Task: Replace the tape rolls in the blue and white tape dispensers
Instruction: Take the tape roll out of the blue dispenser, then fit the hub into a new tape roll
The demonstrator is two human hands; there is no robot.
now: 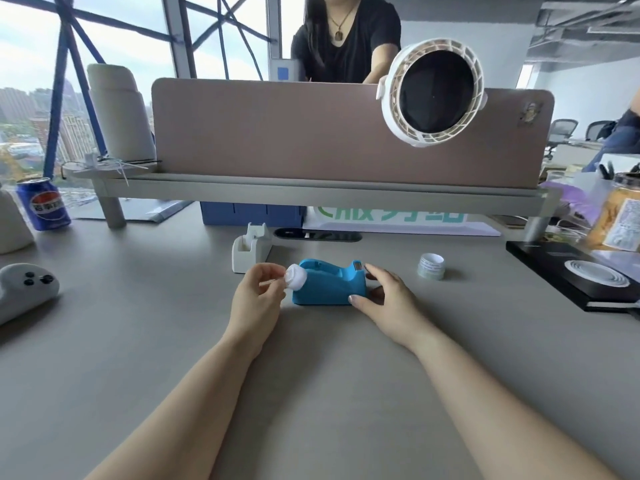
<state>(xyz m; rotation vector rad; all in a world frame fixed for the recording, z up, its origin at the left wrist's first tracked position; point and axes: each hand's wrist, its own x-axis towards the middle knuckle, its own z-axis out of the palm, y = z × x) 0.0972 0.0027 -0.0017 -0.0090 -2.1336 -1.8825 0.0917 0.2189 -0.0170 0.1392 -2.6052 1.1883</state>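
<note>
The blue tape dispenser (pixel 327 285) lies on the grey desk in the middle of the view. My right hand (pixel 388 299) grips its right end, near the cutter. My left hand (pixel 258 296) pinches a small white tape roll (pixel 295 277) against the dispenser's left end. Behind them stands the white tape dispenser (pixel 250 250) with an empty slot. Another tape roll (pixel 431 266) rests on the desk to the right, apart from both hands.
A raised shelf (pixel 311 194) with a brown partition crosses the back. A white fan (pixel 433 91) hangs above. A blue can (pixel 44 208) and a grey controller (pixel 24 289) sit left; a black tray (pixel 568 271) and jar (pixel 620 216) right. A person sits behind the partition.
</note>
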